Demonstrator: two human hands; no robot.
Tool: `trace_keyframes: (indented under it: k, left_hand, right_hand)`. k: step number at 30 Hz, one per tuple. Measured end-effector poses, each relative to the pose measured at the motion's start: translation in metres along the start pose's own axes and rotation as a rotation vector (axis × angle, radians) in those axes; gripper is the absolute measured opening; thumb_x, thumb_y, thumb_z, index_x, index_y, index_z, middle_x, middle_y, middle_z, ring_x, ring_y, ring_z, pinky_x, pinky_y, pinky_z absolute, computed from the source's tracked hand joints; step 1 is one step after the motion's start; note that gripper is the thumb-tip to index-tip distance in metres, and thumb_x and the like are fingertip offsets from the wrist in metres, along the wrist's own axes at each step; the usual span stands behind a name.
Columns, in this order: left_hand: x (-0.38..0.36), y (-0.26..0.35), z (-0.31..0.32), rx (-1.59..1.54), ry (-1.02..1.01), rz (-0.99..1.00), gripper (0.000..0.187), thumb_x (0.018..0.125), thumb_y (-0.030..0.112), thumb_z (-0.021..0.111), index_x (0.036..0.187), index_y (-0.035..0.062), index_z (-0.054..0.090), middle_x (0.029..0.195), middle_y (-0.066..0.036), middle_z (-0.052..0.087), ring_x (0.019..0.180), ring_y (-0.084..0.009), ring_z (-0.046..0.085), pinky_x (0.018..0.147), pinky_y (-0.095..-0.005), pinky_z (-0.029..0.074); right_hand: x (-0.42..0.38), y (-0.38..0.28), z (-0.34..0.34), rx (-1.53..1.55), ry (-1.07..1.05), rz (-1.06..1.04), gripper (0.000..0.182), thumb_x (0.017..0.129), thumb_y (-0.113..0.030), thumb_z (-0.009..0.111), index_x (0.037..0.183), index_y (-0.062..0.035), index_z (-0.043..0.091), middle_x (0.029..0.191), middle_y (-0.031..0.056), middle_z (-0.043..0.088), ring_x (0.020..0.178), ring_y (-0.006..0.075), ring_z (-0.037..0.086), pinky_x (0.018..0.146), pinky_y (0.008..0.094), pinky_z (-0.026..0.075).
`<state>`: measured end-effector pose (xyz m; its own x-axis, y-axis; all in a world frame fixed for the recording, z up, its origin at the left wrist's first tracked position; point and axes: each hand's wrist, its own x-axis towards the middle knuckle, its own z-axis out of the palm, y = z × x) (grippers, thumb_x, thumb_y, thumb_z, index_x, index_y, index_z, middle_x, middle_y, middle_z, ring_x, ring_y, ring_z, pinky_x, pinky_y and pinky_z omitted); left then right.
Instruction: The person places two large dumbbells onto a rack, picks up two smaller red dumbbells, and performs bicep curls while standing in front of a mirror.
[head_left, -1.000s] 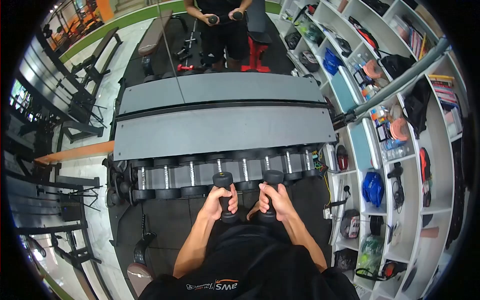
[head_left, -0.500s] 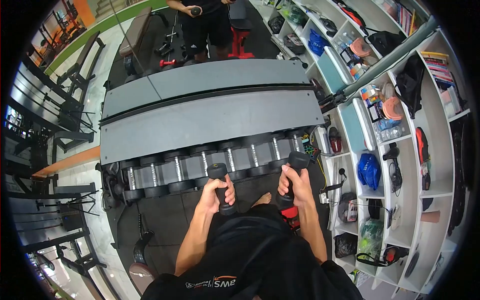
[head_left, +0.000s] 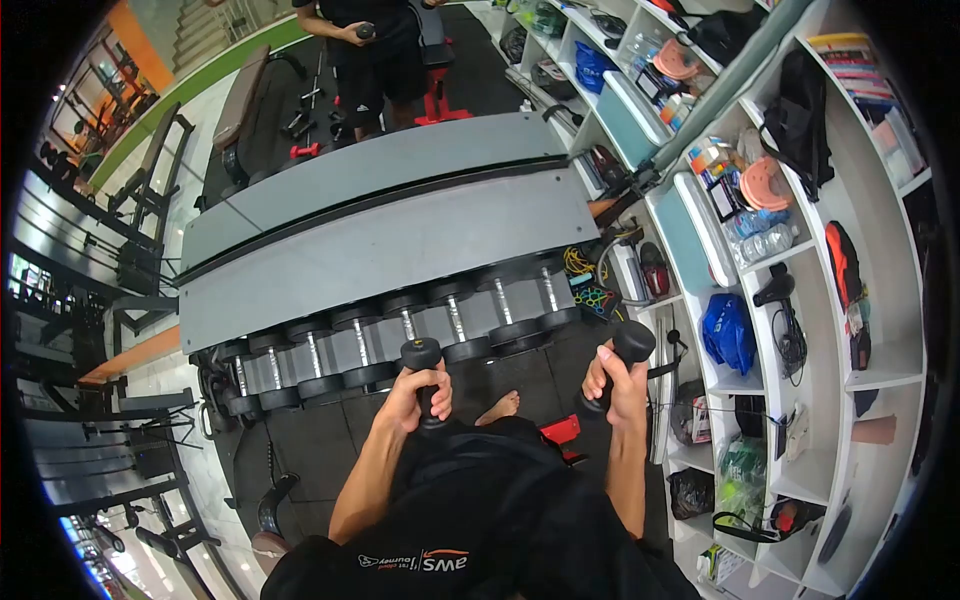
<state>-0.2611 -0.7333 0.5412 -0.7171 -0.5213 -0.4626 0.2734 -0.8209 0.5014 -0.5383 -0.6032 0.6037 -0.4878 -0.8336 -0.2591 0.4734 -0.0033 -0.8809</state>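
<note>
My left hand [head_left: 417, 397] is closed round the handle of a small black dumbbell [head_left: 421, 352], its round head pointing up and away from me. A matching black dumbbell [head_left: 633, 342] is gripped in my right hand [head_left: 618, 382], off to the right. Both forearms are raised in front of my torso, with the hands well apart. Beyond them stands a grey-topped rack [head_left: 390, 245] holding a row of larger dumbbells [head_left: 408, 322] with chrome handles. A mirror behind the rack reflects a person holding a dumbbell [head_left: 366, 31].
White shelves [head_left: 795, 370] along the right hold a blue bag [head_left: 729, 333], a hair dryer [head_left: 775, 287], bottles and other items. Coloured bands [head_left: 590, 290] hang by the rack's right end. A red metal part [head_left: 560, 430] is beside my bare foot [head_left: 500, 406]. Gym machines stand at left.
My hands have moved farther apart, the right one shifting right with its dumbbell. The camera view has turned, so the rack sits more to the left and tilted.
</note>
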Motion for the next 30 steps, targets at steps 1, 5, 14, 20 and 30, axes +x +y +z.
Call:
trace_keyframes:
  k: [1, 5, 14, 20, 30]
  left_hand:
    - [0.005, -0.006, 0.008, 0.027, 0.009, -0.007, 0.012, 0.081, 0.008, 0.058, 0.078, 0.0059, 0.046, 0.053, -0.007, 0.044, 0.041, -0.0184, 0.044, 0.042, -0.0343, 0.040]
    - [0.031, -0.026, 0.034, 0.068, 0.028, 0.006, 0.015, 0.081, 0.010, 0.057, 0.075, 0.0072, 0.044, 0.051, -0.005, 0.041, 0.040, -0.0173, 0.042, 0.042, -0.0342, 0.039]
    - [0.070, -0.039, 0.065, 0.027, 0.049, -0.058, 0.014, 0.081, 0.006, 0.056, 0.075, 0.0083, 0.044, 0.051, -0.006, 0.043, 0.040, -0.0176, 0.043, 0.042, -0.0339, 0.041]
    - [0.103, -0.020, 0.061, 0.013, 0.005, -0.099, 0.011, 0.080, 0.006, 0.056, 0.079, 0.0085, 0.045, 0.053, -0.005, 0.044, 0.040, -0.0169, 0.042, 0.042, -0.0338, 0.040]
    - [0.130, 0.029, 0.049, 0.041, -0.040, -0.074, 0.011, 0.080, 0.008, 0.057, 0.077, 0.0066, 0.046, 0.053, -0.006, 0.043, 0.041, -0.0170, 0.043, 0.043, -0.0339, 0.040]
  right_hand:
    - [0.000, -0.006, -0.015, 0.007, 0.024, 0.011, 0.015, 0.090, -0.008, 0.063, 0.085, -0.0041, 0.049, 0.055, 0.0040, 0.044, 0.043, 0.0138, 0.046, 0.041, 0.0291, 0.039]
    - [0.007, -0.033, -0.060, 0.027, 0.057, 0.009, 0.014, 0.091, -0.009, 0.061, 0.085, -0.0040, 0.050, 0.055, 0.0043, 0.044, 0.043, 0.0138, 0.046, 0.041, 0.0293, 0.039]
    - [0.030, -0.043, -0.090, 0.039, 0.091, 0.028, 0.012, 0.092, -0.012, 0.058, 0.091, -0.0074, 0.047, 0.054, 0.0035, 0.040, 0.040, 0.0141, 0.041, 0.038, 0.0294, 0.037]
    - [0.052, -0.041, -0.078, 0.085, 0.106, 0.116, 0.012, 0.092, -0.008, 0.062, 0.090, -0.0053, 0.050, 0.056, 0.0037, 0.044, 0.043, 0.0136, 0.045, 0.041, 0.0293, 0.038]
    - [0.103, -0.031, -0.007, 0.024, -0.008, 0.208, 0.013, 0.092, -0.006, 0.062, 0.085, -0.0037, 0.052, 0.056, 0.0022, 0.047, 0.043, 0.0124, 0.047, 0.042, 0.0289, 0.039]
